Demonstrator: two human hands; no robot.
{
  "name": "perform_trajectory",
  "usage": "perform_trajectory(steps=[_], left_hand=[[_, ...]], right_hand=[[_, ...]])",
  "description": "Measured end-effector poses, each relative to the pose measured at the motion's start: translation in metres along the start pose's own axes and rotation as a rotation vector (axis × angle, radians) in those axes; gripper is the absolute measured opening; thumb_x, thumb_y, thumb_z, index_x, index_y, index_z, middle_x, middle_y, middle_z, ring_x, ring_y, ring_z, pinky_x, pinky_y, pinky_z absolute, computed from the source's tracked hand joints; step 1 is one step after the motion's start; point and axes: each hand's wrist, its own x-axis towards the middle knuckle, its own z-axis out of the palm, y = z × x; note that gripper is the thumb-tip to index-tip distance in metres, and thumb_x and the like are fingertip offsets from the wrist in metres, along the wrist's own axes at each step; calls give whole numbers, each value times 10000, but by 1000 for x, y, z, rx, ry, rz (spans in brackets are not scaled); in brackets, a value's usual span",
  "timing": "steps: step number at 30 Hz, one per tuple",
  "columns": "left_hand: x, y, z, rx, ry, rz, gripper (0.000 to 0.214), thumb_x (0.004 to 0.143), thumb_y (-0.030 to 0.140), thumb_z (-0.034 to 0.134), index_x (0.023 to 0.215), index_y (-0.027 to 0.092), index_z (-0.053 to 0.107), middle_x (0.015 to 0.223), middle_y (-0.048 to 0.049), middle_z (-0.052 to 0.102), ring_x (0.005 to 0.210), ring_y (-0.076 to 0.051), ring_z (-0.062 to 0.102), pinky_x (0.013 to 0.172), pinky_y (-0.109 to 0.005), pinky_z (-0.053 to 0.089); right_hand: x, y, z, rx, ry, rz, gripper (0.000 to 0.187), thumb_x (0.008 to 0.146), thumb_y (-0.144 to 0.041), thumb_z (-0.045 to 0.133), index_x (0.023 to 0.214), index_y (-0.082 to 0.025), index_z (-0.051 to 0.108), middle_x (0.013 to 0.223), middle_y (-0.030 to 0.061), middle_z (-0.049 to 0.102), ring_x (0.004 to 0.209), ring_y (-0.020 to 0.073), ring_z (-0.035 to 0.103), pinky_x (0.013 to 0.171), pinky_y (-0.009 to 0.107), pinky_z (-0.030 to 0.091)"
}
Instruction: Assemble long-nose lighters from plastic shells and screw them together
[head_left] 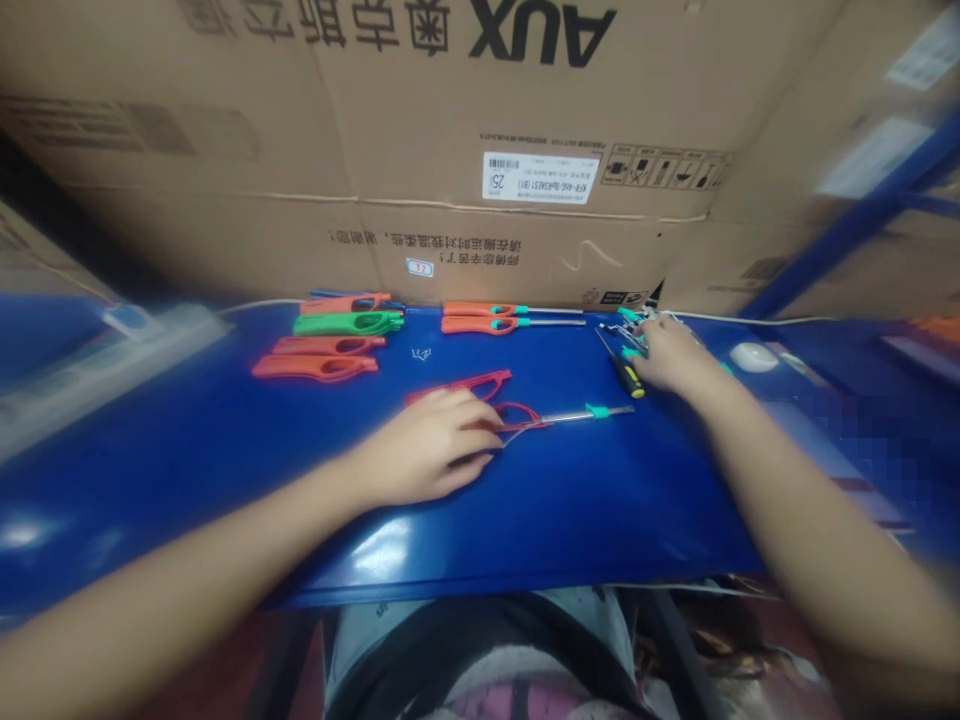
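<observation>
My left hand (442, 440) lies with curled fingers over a red gas lighter (525, 415), which has a metal tube and a teal piece near its tip. Behind that hand is a red lighter handle shell (487, 382), partly covered by it. At the back right, my right hand (667, 352) reaches into a pile of small teal and metal parts (630, 325). Its fingertips are closed down among them, and what they pinch is hidden. Beside this hand lies a yellow and black screwdriver (628, 380).
Two orange lighters (476, 325) lie at the back. Left of them are a green handle shell (337, 323) and several orange-red shells (319, 367). Small white pieces (421, 353) lie nearby on the blue table (570, 510). A cardboard wall (300, 150) stands behind; a white rounded object (754, 357) sits right.
</observation>
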Motion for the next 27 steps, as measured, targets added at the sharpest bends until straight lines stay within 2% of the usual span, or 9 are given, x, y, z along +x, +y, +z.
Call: perform_trajectory(steps=[3,9,12,15,18,21,23,27], left_hand=[[-1,-1,2,-7,9,-11,237,983,244,534,1149,207,699,1243,-82,665,1136,-243,597,971,-401,466],[-1,-1,2,-16,24,-50,249,1001,246,515,1166,216,699,1219,-70,677,1124,-231,595,954,-391,463],[0,-1,1,-13,28,-67,243,1000,246,515,1149,212,704,1195,-63,684,1104,-228,597,943,-385,462],[0,-1,0,-19,38,-75,241,1001,241,514,1153,210,699,1187,-62,688,1102,-220,603,941,-373,462],[1,0,0,-23,44,-79,240,1000,231,517,1156,209,698,1181,-60,691,1088,-213,608,932,-365,465],[1,0,0,-17,43,-91,233,990,225,530,1147,213,703,1174,-61,689,1079,-213,608,928,-363,470],[1,0,1,-18,40,-103,230,983,222,542,1146,218,704,1168,-60,688,1076,-211,609,926,-356,472],[0,-1,3,-25,36,-126,218,973,227,565,1133,226,713,1116,-52,686,1024,-203,608,897,-340,477]], right_hand=[[4,6,1,-8,-71,56,250,785,-224,670,1019,-141,695,1046,170,667,996,317,627,871,426,497],[2,1,-5,83,-52,48,150,763,-129,634,897,-169,687,987,143,703,939,296,655,830,398,498],[0,-3,-11,173,-5,60,156,779,-138,627,925,-169,672,950,128,712,887,280,666,792,380,501],[-2,-13,-17,313,35,38,140,814,-181,618,948,-166,657,892,96,714,794,226,663,744,337,509],[-11,-31,-21,471,33,-59,132,823,-211,614,945,-172,648,855,63,706,729,174,639,701,292,511],[-26,-54,-21,629,-3,-216,118,819,-196,590,921,-183,648,781,37,673,651,163,586,641,292,479],[-37,-66,-19,635,-44,-317,120,812,-166,568,900,-188,646,743,24,641,617,157,559,618,289,456],[-47,-76,-13,579,-42,-521,115,802,-137,568,882,-185,635,894,52,623,638,140,542,637,290,450]])
